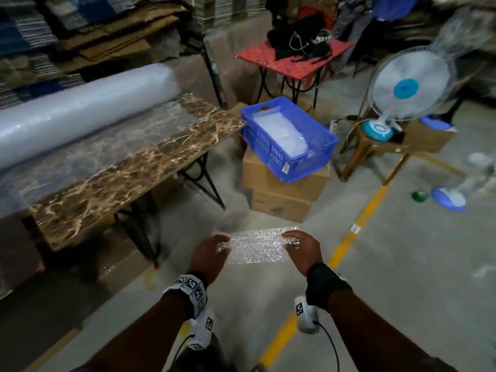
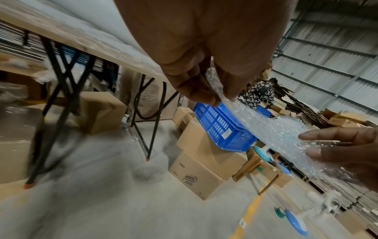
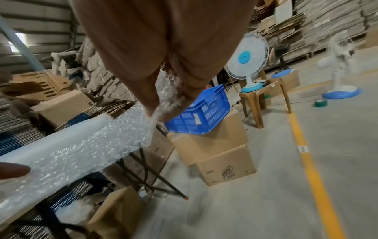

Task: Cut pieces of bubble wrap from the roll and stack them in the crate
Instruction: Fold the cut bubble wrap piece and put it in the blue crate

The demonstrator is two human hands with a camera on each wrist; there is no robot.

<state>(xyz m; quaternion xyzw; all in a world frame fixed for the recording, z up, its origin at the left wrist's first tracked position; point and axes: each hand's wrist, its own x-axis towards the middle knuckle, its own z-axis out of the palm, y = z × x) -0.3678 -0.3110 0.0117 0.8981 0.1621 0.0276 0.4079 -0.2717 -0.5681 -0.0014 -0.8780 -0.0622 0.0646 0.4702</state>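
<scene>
**Cut sheet held level, crate ahead**

Head view: the left hand (image 1: pixel 208 255) and right hand (image 1: pixel 302 251) each pinch one short end of the bubble wrap sheet (image 1: pixel 255 247), its long axis running left to right. The blue crate (image 1: pixel 316 159), already holding sheets, lies ahead and slightly right on stacked boxes (image 1: pixel 281 189), nearer the right hand, with open floor between. The roll (image 1: pixel 80 108) rests on the table (image 1: pixel 128 157) to the left.

Left wrist view: fingers (image 2: pixel 196 90) are curled on the sheet's edge.

Right wrist view: thumb and fingers (image 3: pixel 151 100) clamp the other end; the crate's open top shows no obstruction.

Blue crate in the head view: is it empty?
No, the blue crate on the cardboard boxes already holds a pile of white bubble wrap pieces.
</scene>
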